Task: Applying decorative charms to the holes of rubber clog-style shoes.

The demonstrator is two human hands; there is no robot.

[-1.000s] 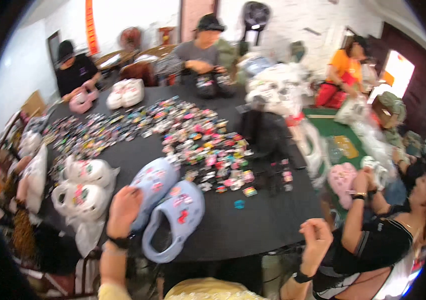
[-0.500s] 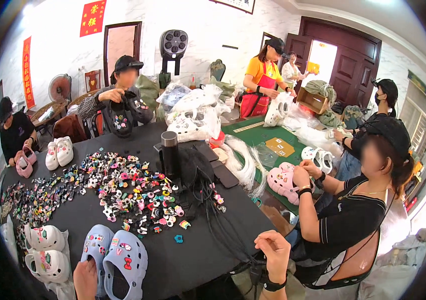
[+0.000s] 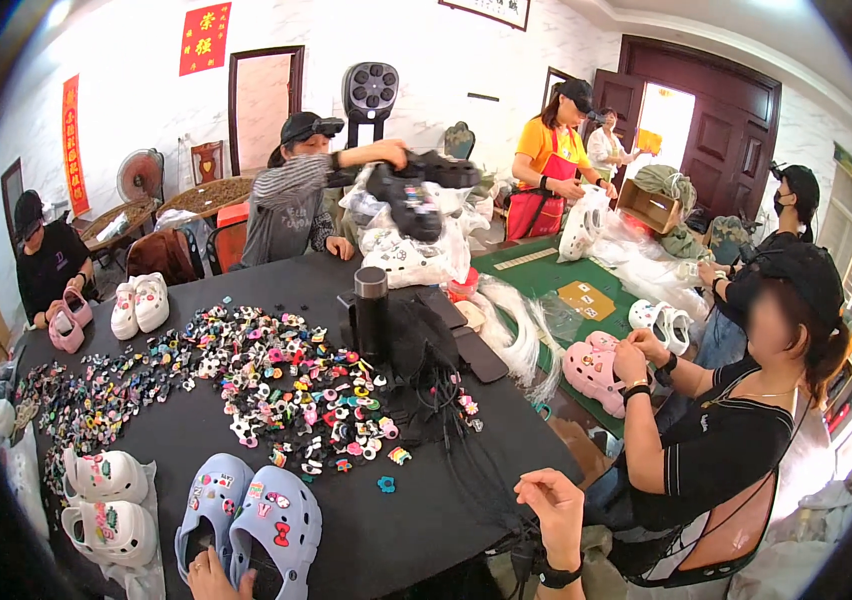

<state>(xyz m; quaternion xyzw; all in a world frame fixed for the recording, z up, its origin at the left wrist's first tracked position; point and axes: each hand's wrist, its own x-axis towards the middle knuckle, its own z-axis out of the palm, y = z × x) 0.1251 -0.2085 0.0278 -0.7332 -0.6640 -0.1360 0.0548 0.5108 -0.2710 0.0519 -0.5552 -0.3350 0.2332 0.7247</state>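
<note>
A pair of light-blue clogs stands on the black table in front of me, their fronts decorated with small shoe charms. My left hand (image 3: pixel 218 578) grips the left clog (image 3: pixel 214 500) at its heel opening, close to the gap beside the right clog (image 3: pixel 284 530). Apart from the clogs, my right hand (image 3: pixel 553 508) is raised near the table's right edge, a dark band on its wrist. Its fingers are curled together, and anything between them is too small to make out. Many colourful shoe charms (image 3: pixel 286 375) lie heaped beyond the clogs.
White decorated clogs (image 3: pixel 118 505) lie at the left on plastic. A dark flask (image 3: pixel 371 310) stands beside black cables (image 3: pixel 451 430). At my right a co-worker handles a pink clog (image 3: pixel 594 372) over a green table (image 3: pixel 516 262). Plastic bags (image 3: pixel 396 245) with clogs lie at the back.
My left hand has shifted from the left clog's side toward its heel and the gap. Across the table, a co-worker has swung black clogs up and rightward over the bags. My view has turned slightly.
</note>
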